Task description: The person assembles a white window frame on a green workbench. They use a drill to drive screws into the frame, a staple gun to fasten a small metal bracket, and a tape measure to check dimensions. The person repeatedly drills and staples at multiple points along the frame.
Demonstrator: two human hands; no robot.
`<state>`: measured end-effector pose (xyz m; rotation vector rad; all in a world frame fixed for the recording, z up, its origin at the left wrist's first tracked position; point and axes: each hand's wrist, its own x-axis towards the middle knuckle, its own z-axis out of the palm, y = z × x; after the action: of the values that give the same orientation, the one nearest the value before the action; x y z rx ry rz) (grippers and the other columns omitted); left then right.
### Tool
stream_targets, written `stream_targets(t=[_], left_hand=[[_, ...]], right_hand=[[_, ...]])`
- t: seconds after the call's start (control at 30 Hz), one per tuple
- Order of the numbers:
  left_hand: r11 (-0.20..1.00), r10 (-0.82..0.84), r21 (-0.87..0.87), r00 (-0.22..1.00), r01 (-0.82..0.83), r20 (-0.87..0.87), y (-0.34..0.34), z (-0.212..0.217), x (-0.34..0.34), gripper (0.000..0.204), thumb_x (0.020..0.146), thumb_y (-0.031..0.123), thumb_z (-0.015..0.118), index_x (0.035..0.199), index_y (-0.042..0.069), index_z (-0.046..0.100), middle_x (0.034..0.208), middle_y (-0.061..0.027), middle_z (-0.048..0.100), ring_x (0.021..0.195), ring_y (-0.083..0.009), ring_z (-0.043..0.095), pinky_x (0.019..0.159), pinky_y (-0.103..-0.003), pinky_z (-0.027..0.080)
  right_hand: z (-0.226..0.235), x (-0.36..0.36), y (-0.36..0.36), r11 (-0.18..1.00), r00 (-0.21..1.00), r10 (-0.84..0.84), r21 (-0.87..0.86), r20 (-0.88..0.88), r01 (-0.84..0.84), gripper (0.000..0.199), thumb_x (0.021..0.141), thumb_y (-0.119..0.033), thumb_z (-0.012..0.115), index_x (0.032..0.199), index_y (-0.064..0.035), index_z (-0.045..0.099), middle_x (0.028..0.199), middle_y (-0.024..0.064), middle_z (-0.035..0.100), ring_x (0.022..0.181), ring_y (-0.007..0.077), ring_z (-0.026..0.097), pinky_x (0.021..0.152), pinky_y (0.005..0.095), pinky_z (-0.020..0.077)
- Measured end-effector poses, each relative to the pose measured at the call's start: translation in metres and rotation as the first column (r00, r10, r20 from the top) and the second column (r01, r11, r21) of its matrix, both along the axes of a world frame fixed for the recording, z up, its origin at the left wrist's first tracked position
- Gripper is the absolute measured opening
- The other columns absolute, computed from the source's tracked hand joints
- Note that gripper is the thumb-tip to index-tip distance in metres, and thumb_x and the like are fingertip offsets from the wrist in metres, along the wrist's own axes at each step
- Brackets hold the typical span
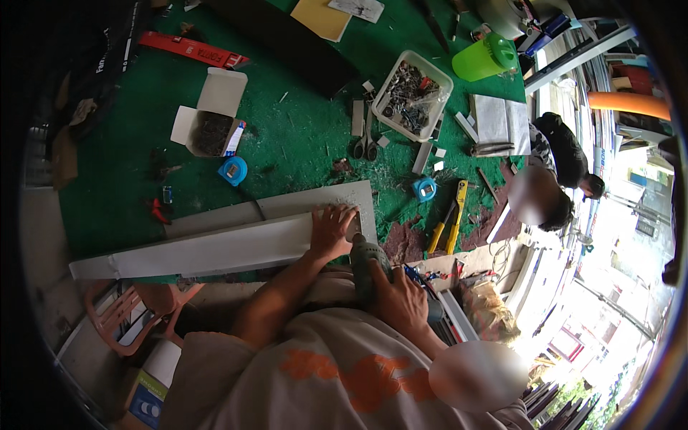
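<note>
A long white profile (208, 247) lies along the table's near edge, over a flat grey panel (287, 201). My left hand (332, 233) grips its right end, fingers spaced apart over the top. My right hand (403, 301) is closed round the handle of a dark green power drill (365, 269). The drill's nose points at the profile's right end, right beside my left fingers. Whether the bit touches the profile is hidden. Small shavings lie on the panel near that end.
Beyond the panel are two blue tape measures (233, 170), an opened small box (212, 135), scissors (365, 143) and a tray of screws (412, 97). A yellow-handled tool (450, 218) lies right of the drill. A green bottle (484, 59) stands farther back. Another person (562, 154) is at the right.
</note>
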<state>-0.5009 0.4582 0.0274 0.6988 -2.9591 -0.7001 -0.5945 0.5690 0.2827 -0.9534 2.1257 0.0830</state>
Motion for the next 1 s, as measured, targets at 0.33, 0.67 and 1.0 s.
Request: stream_targets(t=[0.33,0.67,1.0], left_hand=[[0.996,-0.034,0.085,0.998,0.029,0.059,-0.001,0.009,-0.004,0.107,0.053,0.062,0.090,0.142,0.019,0.047,0.136,-0.0042,0.052,0.129,-0.0287,0.047,0.108,-0.062,0.027],[0.998,-0.052,0.034,0.998,0.050,0.042,0.001,0.002,-0.006,0.111,0.051,0.062,0.091,0.143,0.018,0.047,0.134,-0.0051,0.051,0.131,-0.0293,0.044,0.108,-0.057,0.028],[0.997,-0.076,-0.025,0.996,0.077,0.036,0.003,-0.006,0.000,0.112,0.053,0.070,0.086,0.143,0.019,0.045,0.134,-0.0053,0.055,0.131,-0.0300,0.046,0.109,-0.059,0.026]], right_hand=[[-0.104,-0.098,0.114,0.179,0.282,-0.537,-0.219,0.796,0.959,0.057,0.074,-0.013,0.074,0.128,0.0027,0.060,0.098,0.0100,0.072,0.081,0.0181,0.069,0.074,0.0312,0.0570],[-0.285,-0.085,0.096,-0.142,-0.377,-0.127,0.359,0.918,0.922,0.061,0.082,-0.026,0.075,0.132,0.0036,0.055,0.116,0.0172,0.068,0.094,0.0308,0.069,0.087,0.0447,0.0578],[-0.239,-0.139,0.165,0.446,0.443,-0.888,-0.475,-0.126,0.759,0.072,0.081,-0.046,0.079,0.133,-0.0007,0.055,0.118,0.0214,0.064,0.105,0.0364,0.063,0.085,0.0436,0.0524]])
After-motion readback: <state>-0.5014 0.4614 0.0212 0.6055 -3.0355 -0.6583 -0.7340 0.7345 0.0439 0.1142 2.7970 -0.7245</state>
